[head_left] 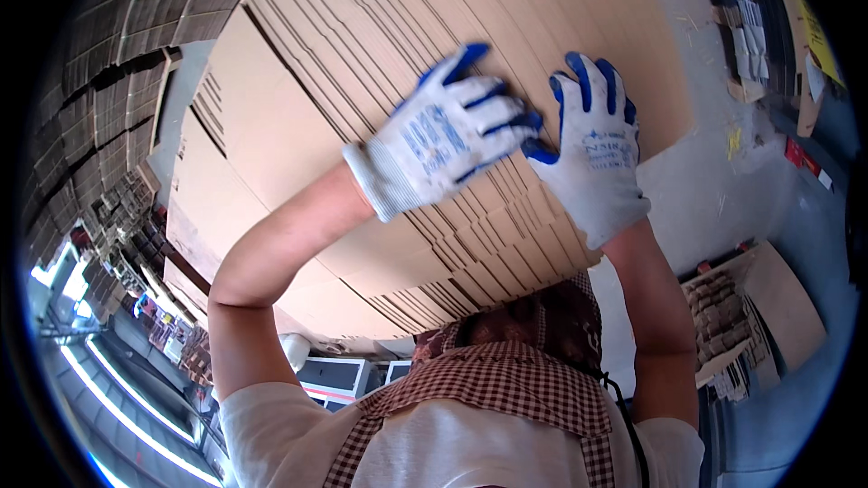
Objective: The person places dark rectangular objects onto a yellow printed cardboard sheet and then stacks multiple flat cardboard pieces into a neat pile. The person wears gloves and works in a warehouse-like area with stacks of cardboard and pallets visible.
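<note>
Ideally, press lightly, align near edges: left hand, right hand both spread, palms down over fanned cardboard sheets.

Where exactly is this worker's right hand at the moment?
In the head view, the gloved right hand is right of centre, fingers spread over the overlapping cardboard sheets, right beside the gloved left hand.
</note>
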Action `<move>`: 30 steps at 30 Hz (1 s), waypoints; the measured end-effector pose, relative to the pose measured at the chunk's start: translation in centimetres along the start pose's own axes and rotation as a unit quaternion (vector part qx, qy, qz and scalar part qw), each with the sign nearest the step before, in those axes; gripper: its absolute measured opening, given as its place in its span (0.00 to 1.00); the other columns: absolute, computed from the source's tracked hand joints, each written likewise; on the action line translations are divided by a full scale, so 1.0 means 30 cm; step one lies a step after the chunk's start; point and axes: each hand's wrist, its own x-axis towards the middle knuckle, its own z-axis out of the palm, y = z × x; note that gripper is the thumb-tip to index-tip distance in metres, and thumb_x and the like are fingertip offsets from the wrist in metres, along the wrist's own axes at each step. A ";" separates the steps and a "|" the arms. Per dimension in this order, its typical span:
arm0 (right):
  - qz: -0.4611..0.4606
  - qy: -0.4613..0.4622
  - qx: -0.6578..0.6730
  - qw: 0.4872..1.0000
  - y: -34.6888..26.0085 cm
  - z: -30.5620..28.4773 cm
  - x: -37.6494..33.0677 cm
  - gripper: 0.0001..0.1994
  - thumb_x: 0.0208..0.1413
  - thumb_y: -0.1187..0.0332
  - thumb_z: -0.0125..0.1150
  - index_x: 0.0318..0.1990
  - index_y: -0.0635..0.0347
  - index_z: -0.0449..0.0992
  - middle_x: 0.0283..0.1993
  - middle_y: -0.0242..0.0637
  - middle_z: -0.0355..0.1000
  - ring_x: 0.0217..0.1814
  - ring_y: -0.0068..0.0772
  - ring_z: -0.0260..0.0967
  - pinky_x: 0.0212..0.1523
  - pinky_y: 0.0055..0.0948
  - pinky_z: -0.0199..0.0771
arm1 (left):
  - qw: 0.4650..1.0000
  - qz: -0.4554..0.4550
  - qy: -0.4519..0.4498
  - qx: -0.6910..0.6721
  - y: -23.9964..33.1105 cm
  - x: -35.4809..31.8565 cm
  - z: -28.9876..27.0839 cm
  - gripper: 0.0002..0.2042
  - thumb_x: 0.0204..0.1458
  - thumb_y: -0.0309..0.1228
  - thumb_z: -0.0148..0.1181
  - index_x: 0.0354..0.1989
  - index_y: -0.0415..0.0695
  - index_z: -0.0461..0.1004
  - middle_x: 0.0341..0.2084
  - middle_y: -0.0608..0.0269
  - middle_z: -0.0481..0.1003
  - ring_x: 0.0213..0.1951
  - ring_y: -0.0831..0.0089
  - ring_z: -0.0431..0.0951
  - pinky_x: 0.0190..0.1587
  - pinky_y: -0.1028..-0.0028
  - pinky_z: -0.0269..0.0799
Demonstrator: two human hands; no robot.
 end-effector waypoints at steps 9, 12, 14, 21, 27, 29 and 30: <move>0.019 -0.042 -0.019 0.999 -0.027 -0.043 -0.005 0.34 0.45 0.56 0.76 0.59 0.53 0.66 0.71 0.39 0.52 0.75 0.52 0.46 0.68 0.58 0.53 | 0.990 0.018 -0.133 0.046 0.033 0.015 -0.004 0.20 0.49 0.29 0.58 0.54 0.54 0.74 0.47 0.66 0.73 0.52 0.71 0.73 0.70 0.50 0.60; 0.017 -0.038 -0.028 0.999 -0.034 -0.043 -0.010 0.35 0.45 0.57 0.75 0.60 0.53 0.66 0.71 0.39 0.52 0.75 0.53 0.46 0.69 0.59 0.53 | 0.987 0.008 -0.152 0.050 0.048 0.037 -0.030 0.21 0.52 0.30 0.59 0.56 0.52 0.73 0.47 0.64 0.74 0.52 0.68 0.74 0.69 0.51 0.61; 0.007 -0.037 -0.028 0.999 -0.032 -0.040 -0.008 0.35 0.45 0.57 0.75 0.60 0.54 0.66 0.71 0.39 0.52 0.75 0.53 0.46 0.69 0.59 0.53 | 0.987 0.000 -0.150 0.049 0.050 0.026 -0.008 0.21 0.54 0.31 0.59 0.58 0.51 0.72 0.47 0.63 0.75 0.53 0.66 0.74 0.68 0.52 0.61; 0.019 -0.066 -0.032 0.997 -0.038 -0.079 0.002 0.35 0.47 0.55 0.74 0.60 0.56 0.65 0.72 0.41 0.50 0.76 0.55 0.44 0.69 0.61 0.53 | 0.983 -0.148 0.093 0.063 -0.167 0.007 -0.207 0.21 0.54 0.34 0.63 0.57 0.45 0.75 0.49 0.53 0.78 0.53 0.55 0.75 0.64 0.54 0.61; 0.016 -0.066 -0.024 0.997 -0.037 -0.071 0.000 0.35 0.49 0.53 0.73 0.62 0.55 0.65 0.72 0.40 0.48 0.77 0.55 0.42 0.70 0.63 0.52 | 0.893 -0.427 0.099 0.096 -0.452 -0.017 -0.295 0.28 0.60 0.32 0.60 0.70 0.47 0.63 0.62 0.52 0.71 0.64 0.61 0.68 0.67 0.66 0.61; 0.020 -0.076 -0.030 0.996 -0.041 -0.077 0.003 0.35 0.49 0.53 0.73 0.62 0.55 0.65 0.73 0.40 0.47 0.77 0.55 0.41 0.70 0.63 0.52 | 0.894 -0.420 0.144 0.054 -0.490 -0.038 -0.278 0.26 0.60 0.31 0.61 0.67 0.48 0.66 0.56 0.54 0.76 0.58 0.63 0.75 0.62 0.67 0.66; 0.021 -0.082 -0.033 0.996 -0.044 -0.079 0.004 0.35 0.49 0.52 0.73 0.62 0.55 0.65 0.73 0.40 0.46 0.77 0.55 0.41 0.70 0.64 0.51 | 0.894 -0.417 0.163 0.031 -0.501 -0.053 -0.271 0.23 0.60 0.33 0.61 0.65 0.50 0.69 0.54 0.56 0.77 0.55 0.65 0.77 0.60 0.69 0.68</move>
